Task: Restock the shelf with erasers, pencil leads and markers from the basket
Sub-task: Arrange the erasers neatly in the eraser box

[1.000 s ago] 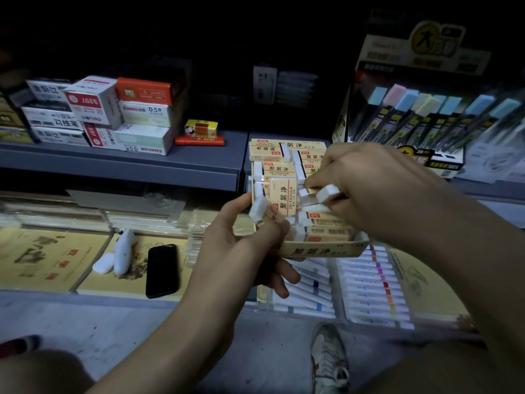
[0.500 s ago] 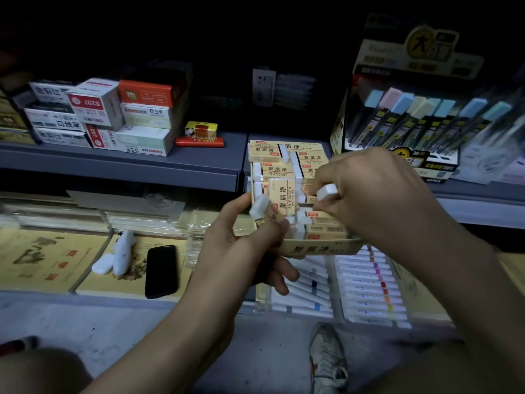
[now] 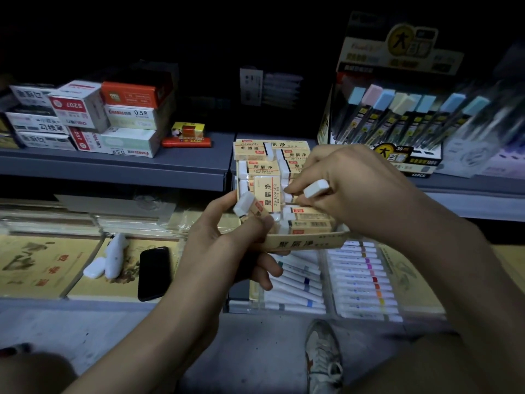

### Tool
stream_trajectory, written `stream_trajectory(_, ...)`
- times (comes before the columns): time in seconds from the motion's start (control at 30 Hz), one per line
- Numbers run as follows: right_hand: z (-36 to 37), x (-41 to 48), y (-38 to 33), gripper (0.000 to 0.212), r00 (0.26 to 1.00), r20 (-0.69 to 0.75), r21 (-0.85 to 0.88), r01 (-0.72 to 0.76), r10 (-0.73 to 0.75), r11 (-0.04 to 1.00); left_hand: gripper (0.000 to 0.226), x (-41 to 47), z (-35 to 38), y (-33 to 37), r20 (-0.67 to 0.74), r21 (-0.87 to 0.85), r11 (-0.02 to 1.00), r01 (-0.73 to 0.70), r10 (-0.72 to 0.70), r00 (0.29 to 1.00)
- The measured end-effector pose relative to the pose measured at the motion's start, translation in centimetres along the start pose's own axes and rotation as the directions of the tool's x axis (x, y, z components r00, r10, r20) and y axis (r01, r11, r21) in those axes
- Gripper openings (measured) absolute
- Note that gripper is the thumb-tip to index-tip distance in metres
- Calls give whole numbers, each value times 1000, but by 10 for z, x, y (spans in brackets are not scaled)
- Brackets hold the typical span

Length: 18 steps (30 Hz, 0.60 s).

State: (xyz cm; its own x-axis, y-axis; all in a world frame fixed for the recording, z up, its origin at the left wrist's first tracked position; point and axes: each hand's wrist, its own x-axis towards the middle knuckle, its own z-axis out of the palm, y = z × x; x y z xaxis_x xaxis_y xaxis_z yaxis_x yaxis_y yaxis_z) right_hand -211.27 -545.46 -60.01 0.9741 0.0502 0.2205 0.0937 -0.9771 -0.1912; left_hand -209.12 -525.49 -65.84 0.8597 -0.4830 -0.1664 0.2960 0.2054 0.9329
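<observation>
Filling the eraser box (image 3: 301,243): left hand (image 3: 224,243) grips it plus a loose eraser (image 3: 247,206), right hand (image 3: 349,189) pinches a second eraser (image 3: 316,188), which likely needs slotting into a gap next.

Grey shelf (image 3: 113,166), behind and left of my left hand (image 3: 224,245); pale floor (image 3: 85,331) below it; light dim.

This is a dimly lit stationery shop. A grey metal shelf (image 3: 113,166) carries stacked branded cartons (image 3: 85,118), a retail display carton of pencil leads (image 3: 403,44) marked 48PCS, and an open display box (image 3: 306,244) packed with 2B erasers (image 3: 261,167). Below lie clear trays of colour-coded markers (image 3: 363,280) and plastic-wrapped copybooks (image 3: 42,265).
</observation>
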Motion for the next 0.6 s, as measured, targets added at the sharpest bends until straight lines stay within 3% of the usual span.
stream_trajectory(0.2, -1, 4, -2, 24, 998, 66, -38, -1, 3, 999, 42, -1, 1, 1, 9, -2, 1000, 10, -10, 1000)
stream_trajectory(0.3, 1, 5, -4, 8, 999, 34, -46, -20, 21, 999, 43, -1, -1, 2, 9, -11, 1000, 20, -20, 1000)
stream_trajectory(0.43, -3, 1, -8, 27, 991, -22, 1, -133, 133, 991, 43, 0, -4, 3, 14, -19, 999, 27, -27, 1000)
stream_trajectory(0.6, -17, -14, -6, 23, 957, 175, 194, -264, 232, 945, 44, 1, -6, 4, 30, -15, 999, 33, -33, 999)
